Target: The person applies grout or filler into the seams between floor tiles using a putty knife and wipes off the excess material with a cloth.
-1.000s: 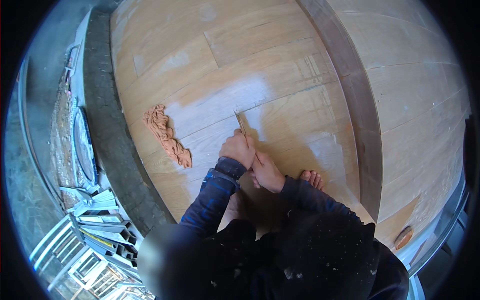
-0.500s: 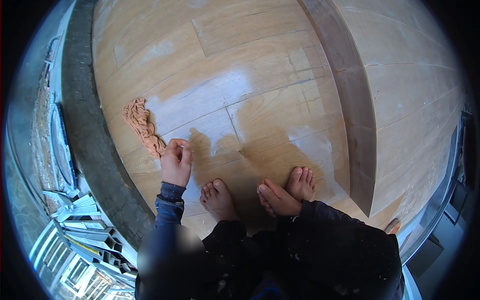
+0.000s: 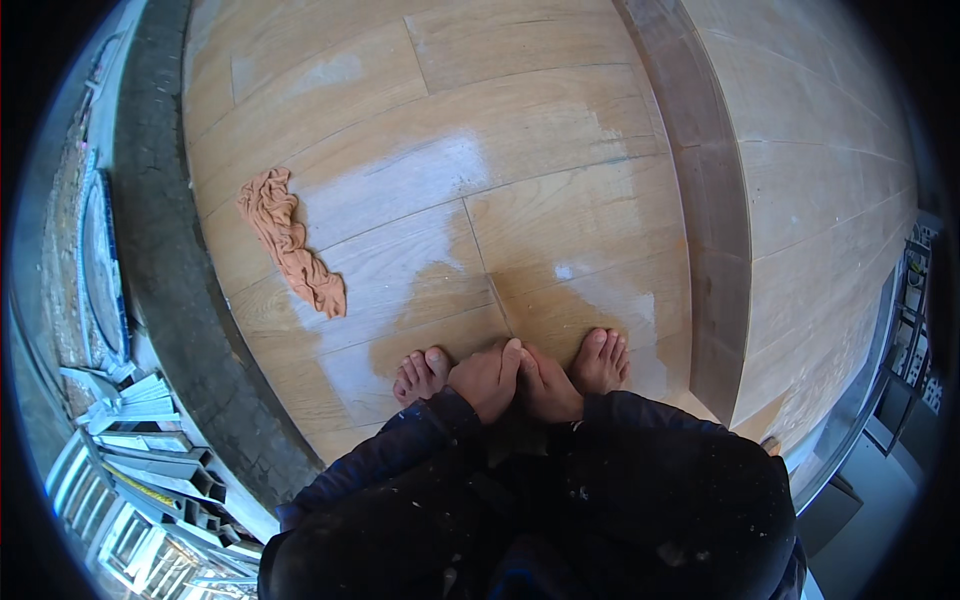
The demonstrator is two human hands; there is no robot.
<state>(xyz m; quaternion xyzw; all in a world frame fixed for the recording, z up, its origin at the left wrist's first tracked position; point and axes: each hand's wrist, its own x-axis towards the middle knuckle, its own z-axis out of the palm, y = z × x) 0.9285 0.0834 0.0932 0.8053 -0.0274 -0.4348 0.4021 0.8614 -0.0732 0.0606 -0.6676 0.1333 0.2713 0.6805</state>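
Note:
Between my bare feet, my left hand (image 3: 487,381) and my right hand (image 3: 548,384) meet just above the floor. Their thumbs touch or nearly touch, and the fingers of both are curled closed. Whatever they may hold is hidden under them. A crumpled orange-brown cloth (image 3: 290,245) lies on the wood-look tile floor (image 3: 540,90) to the left, apart from both hands. Pale, whitish patches (image 3: 390,190) and darker, wet-looking areas (image 3: 560,220) spread over the tiles before me.
A raised tiled step (image 3: 820,170) with a brown edge (image 3: 715,220) runs along the right. To the left is a dark grey concrete edge (image 3: 165,230); beyond it lie metal profiles (image 3: 145,440) and a blue-rimmed object (image 3: 100,270). My feet (image 3: 602,360) stand close behind the wet area.
My left hand has moved away from the cloth, right and toward me, and joined my right hand. The cloth stays on the floor. The view has shifted slightly.

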